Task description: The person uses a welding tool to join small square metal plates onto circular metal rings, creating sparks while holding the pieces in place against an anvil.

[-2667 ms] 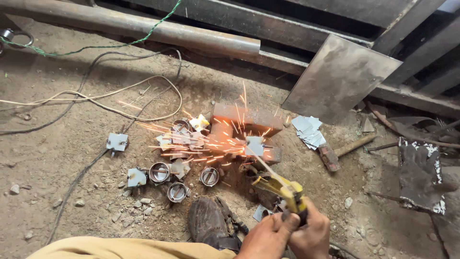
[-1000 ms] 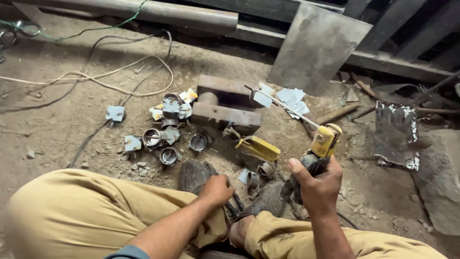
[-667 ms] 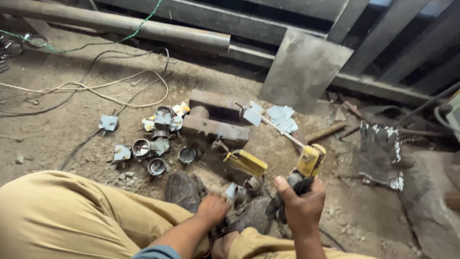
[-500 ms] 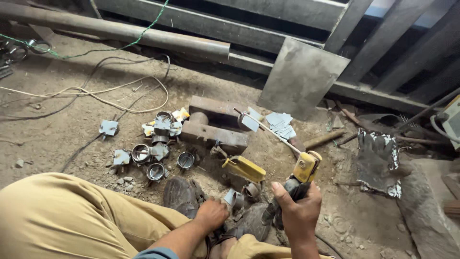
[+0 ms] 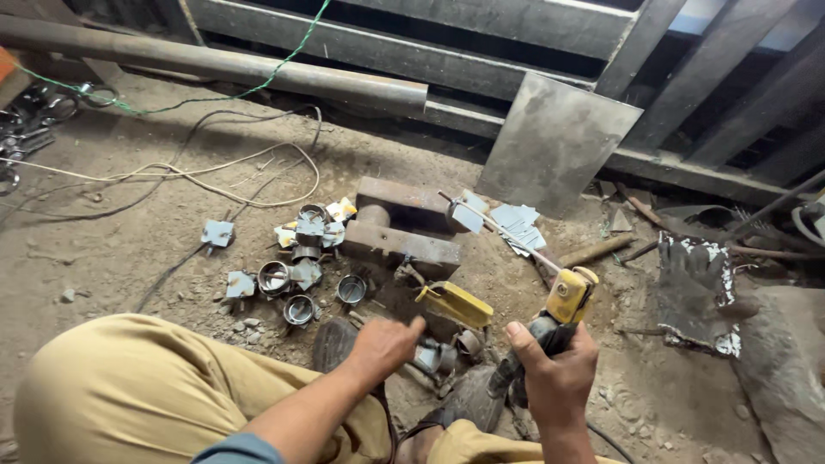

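Metal cups (image 5: 299, 308) lie empty beside left hand (image 5: 382, 346).

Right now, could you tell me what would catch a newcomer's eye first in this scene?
Probably the yellow electrode holder with its thin rod, gripped in the right hand at lower centre-right. The left hand reaches toward small metal pieces beside a yellow clamp. Behind lie heavy steel blocks, short metal rings scattered to their left, and a grey steel plate leaning on the rails.
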